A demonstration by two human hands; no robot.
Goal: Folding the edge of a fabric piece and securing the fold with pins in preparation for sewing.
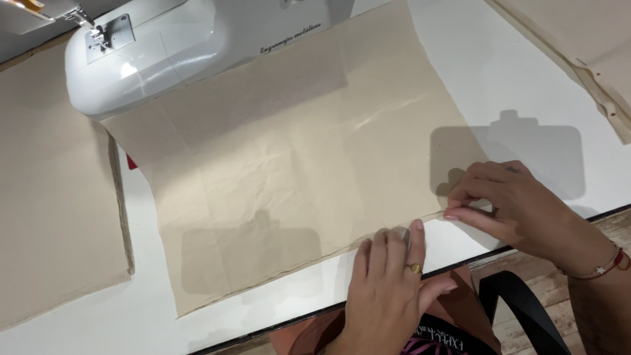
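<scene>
A large beige fabric panel [289,164] lies flat on the white surface [526,85], its far edge tucked against the base of the white sewing machine [151,52]. Both hands work at the panel's edge farthest from the machine, close to the surface's dark front rim. The left hand [388,283] rests palm down, fingers straight and together, pressing its fingertips onto the fabric edge; it wears a ring. The right hand [513,204] sits just beside it, fingers curled, pinching the same edge at the panel's corner between thumb and fingertips; a red cord bracelet [608,266] circles its wrist. A stack of beige fabric pieces [56,197] lies to the left of the machine, beside the panel and not touching it. Another beige piece [585,46] lies well away from the machine at the surface's far right corner. A black strap [522,309] hangs below the front rim, under the right hand.
</scene>
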